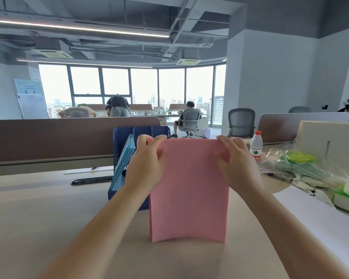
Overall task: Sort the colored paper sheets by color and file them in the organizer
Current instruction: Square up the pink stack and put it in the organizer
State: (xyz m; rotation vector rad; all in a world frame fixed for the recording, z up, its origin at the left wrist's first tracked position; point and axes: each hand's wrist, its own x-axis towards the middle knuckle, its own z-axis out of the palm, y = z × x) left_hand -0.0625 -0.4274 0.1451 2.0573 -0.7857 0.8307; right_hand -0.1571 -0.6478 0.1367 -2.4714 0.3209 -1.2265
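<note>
Open-plan office. Curved wall of windows (129,85) seen across centre frame, city skyline (218,109) behind. Exposed ducts (189,17) and a linear light strip (79,27) mounted upper left. Whiteboard (31,99) stood at left. Brown partition (58,135) fitted behind the desk (38,218); grey mesh chair (241,121) parked right of centre.

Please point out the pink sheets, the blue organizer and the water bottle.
pink sheets (189,188), head view, middle of the front sheet.
blue organizer (118,141), head view, upper left wall.
water bottle (256,145), head view, clear body above the label.
</note>
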